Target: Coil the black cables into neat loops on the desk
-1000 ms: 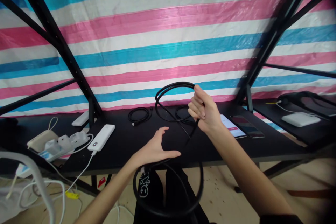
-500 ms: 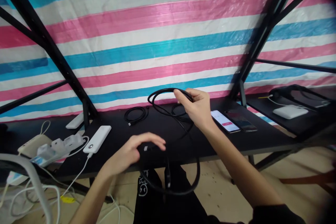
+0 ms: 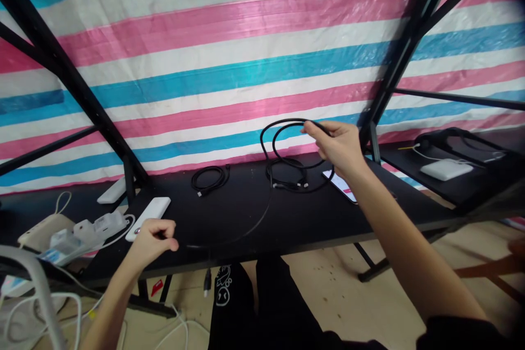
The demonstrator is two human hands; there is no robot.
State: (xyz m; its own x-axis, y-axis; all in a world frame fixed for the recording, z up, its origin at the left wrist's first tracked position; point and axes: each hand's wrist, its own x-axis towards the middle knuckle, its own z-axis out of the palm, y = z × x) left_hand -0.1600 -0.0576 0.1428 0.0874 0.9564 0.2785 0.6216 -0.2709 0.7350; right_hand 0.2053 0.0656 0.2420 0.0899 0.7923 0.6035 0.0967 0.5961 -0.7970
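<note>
My right hand [image 3: 340, 147] is raised over the right part of the table, thumb and fingers closed on the loops of a black cable [image 3: 283, 121]. A thin length of that cable drops and curves left across the table edge toward my left hand [image 3: 153, 241]. The left fingers are curled against the thumb, where the cable seems to end up; the contact itself is blurred. A cable plug [image 3: 207, 283] dangles below the table edge, right of the left hand. Just behind the left hand lies a white power bank [image 3: 153, 210], partly covered.
A coiled black cable [image 3: 209, 179] lies at the back of the black table [image 3: 233, 219]. More black cable with plugs [image 3: 303, 183] lies behind the held loops. A lit phone [image 3: 342, 188] is partly behind my right hand. A loaded power strip [image 3: 82, 238] stands left.
My left hand has moved left and its fingers have curled shut. My right hand has moved right and up with the loops. The low-hanging cable has been drawn out leftward.
</note>
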